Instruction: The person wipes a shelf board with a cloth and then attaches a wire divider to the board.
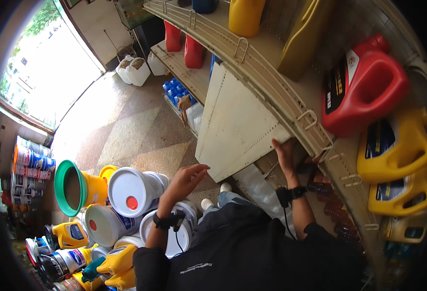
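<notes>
A cream metal shelf panel (240, 123) with rows of small holes along its edges stands tilted in front of me, beside the shelving unit. My right hand (285, 156) grips the panel's near right corner, its thumb on the pale face and the other fingers partly hidden behind. My left hand (188, 178) hovers by the panel's lower left corner with its fingers stretched out, holding nothing. Whether its fingertips touch the panel I cannot tell. Both wrists carry dark straps with small devices and cables.
Along the right runs a shelf with wire rails (252, 72), bearing a red jug (364, 87) and yellow jugs (393, 148). White buckets (132, 191) and a green-rimmed yellow bucket (94, 189) crowd the lower left. Blue-capped bottles (174, 89) sit low beyond the panel. A bright doorway (48, 63) stands at far left.
</notes>
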Tool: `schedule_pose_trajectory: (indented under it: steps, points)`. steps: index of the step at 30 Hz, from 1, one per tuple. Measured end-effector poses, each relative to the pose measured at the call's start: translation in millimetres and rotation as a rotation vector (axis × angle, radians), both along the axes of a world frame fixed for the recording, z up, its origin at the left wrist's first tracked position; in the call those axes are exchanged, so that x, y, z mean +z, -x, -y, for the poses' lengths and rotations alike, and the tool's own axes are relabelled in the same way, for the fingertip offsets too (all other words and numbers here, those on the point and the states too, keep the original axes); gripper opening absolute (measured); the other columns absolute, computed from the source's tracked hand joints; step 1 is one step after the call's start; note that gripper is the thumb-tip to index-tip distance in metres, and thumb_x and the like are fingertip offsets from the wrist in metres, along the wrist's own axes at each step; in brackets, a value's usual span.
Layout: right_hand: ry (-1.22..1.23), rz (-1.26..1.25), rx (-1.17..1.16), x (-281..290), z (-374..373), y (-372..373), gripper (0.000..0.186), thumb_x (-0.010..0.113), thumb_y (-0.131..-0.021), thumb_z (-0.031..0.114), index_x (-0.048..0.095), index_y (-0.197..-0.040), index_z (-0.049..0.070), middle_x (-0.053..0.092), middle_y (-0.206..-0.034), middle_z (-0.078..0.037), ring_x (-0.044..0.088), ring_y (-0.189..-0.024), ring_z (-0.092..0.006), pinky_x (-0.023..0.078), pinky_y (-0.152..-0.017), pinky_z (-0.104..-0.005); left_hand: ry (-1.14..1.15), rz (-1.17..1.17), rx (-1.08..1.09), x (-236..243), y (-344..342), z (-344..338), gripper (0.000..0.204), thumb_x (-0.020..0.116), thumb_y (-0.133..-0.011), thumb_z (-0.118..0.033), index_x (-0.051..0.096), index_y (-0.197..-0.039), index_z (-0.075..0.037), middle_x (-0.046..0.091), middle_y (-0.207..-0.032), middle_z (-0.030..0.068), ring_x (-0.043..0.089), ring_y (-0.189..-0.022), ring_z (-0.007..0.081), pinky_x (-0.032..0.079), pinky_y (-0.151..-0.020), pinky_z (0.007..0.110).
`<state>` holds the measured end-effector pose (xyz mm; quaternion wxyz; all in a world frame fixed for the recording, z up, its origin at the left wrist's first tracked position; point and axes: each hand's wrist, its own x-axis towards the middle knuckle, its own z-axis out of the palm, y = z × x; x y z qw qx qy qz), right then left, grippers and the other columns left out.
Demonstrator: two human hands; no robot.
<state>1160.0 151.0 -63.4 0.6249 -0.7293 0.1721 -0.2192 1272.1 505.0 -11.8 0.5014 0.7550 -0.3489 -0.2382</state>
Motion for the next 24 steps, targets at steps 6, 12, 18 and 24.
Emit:
schedule_pose_trajectory:
  steps: [6, 12, 18, 24]
  points:
    - [0.048, -0.346, 0.170, -38.9, 25.4, 25.6, 0.053, 0.046, -0.097, 0.040, 0.044, -0.127, -0.004, 0.051, -0.120, -0.008, 0.044, -0.111, -0.0150, 0.034, -0.097, -0.0310, 0.051, 0.105, -0.054, -0.3, -140.7, 27.9, 0.024, 0.055, -0.092, -0.017, 0.062, -0.111, -0.004, 0.067, -0.095, 0.0093, 0.060, -0.078, 0.0162, 0.048, -0.071, 0.030]
    - [-0.309, 0.042, -0.150, -67.8, 10.5, 36.9, 0.060, 0.042, -0.098, 0.045, 0.030, -0.142, 0.006, 0.035, -0.142, -0.005, 0.034, -0.129, -0.0150, 0.028, -0.107, -0.0324, 0.284, -0.016, 0.076, 10.5, -241.2, 118.5, 0.038, 0.047, -0.098, -0.029, 0.051, -0.126, -0.004, 0.057, -0.121, 0.0058, 0.051, -0.109, 0.0149, 0.041, -0.091, 0.027]
    - [-0.446, 0.056, -0.421, -39.9, -25.2, 24.4, 0.054, 0.051, -0.096, 0.036, 0.033, -0.141, 0.010, 0.040, -0.139, -0.001, 0.038, -0.126, -0.0155, 0.031, -0.106, -0.0342, 0.439, -0.217, 0.031, -0.2, -263.8, 195.3, 0.037, 0.043, -0.100, -0.032, 0.053, -0.120, -0.003, 0.057, -0.109, 0.0041, 0.050, -0.104, 0.0119, 0.036, -0.093, 0.025]
    - [-0.372, 0.159, -0.446, -37.8, -44.5, 38.0, 0.052, 0.057, -0.093, 0.034, 0.041, -0.136, 0.008, 0.045, -0.134, -0.003, 0.043, -0.121, -0.0170, 0.035, -0.103, -0.0364, 0.482, -0.227, -0.069, -11.0, -264.8, 186.2, 0.028, 0.038, -0.101, -0.030, 0.052, -0.102, -0.005, 0.048, -0.092, -0.0020, 0.042, -0.087, 0.0085, 0.034, -0.082, 0.023]
